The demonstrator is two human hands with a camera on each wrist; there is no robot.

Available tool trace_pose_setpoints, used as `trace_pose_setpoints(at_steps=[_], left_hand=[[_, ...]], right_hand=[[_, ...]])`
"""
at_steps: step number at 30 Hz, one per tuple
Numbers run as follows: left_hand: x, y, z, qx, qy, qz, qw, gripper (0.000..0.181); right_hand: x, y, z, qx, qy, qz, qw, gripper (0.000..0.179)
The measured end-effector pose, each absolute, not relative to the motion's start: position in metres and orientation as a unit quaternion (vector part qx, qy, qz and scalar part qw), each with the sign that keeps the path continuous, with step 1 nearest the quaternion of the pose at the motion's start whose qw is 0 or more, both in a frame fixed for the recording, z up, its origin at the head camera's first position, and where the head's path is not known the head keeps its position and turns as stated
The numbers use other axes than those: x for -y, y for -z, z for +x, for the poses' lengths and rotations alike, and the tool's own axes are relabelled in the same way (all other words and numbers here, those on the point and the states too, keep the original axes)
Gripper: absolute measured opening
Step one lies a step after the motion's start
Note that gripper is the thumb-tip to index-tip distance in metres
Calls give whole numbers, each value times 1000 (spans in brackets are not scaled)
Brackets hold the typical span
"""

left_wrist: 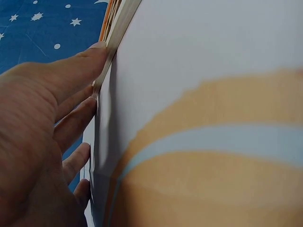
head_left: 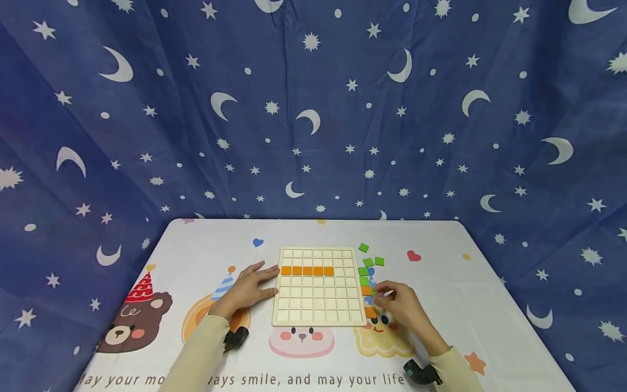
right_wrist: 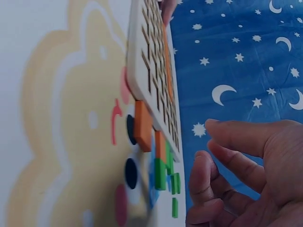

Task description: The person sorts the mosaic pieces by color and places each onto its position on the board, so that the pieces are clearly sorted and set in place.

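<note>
A pale square board (head_left: 313,316) with a grid of shallow cells lies on the table. Several orange tiles (head_left: 307,270) fill part of its third row from the back, starting at the left. My left hand (head_left: 246,289) rests along the board's left edge, fingers straight and spread, fingertips touching it. My right hand (head_left: 403,306) hovers by the board's right side, fingers bent and nothing visible between them. Close to its fingertips are two loose orange tiles (head_left: 370,312) and several green tiles (head_left: 363,271). In the right wrist view, a gap shows between thumb and fingers (right_wrist: 236,135).
The white tablecloth (head_left: 220,228) carries printed cartoon figures, hearts and lettering. A blue curtain (head_left: 313,136) with moons and stars hangs behind the table. Beyond the board's right edge, green tiles (head_left: 364,247) lie scattered toward the back.
</note>
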State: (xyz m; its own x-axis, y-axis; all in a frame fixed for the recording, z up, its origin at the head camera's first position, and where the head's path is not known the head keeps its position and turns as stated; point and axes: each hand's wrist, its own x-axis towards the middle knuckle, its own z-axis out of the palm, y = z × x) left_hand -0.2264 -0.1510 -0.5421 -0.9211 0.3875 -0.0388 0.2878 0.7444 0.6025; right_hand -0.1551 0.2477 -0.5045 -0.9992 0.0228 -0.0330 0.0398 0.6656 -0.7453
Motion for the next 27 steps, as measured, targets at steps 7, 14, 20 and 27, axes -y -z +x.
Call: trace_pose_setpoints(at_steps=[7,14,20,27], left_hand=[[152,543,-227,-930,-310,180,81,63],[152,542,-227,-930,-312,179,79,63],[153,543,-227,-931,-309,176,83,63],[152,542,-226,-930,-312,176,81,62]], right_hand=[[-248,511,-148,-908,414,47,39,19],[-249,516,-145,-906,417,32,62,22],[-250,519,-145,-903,422,24,75,24],[-251,523,-146,-907,416,17,66,25]])
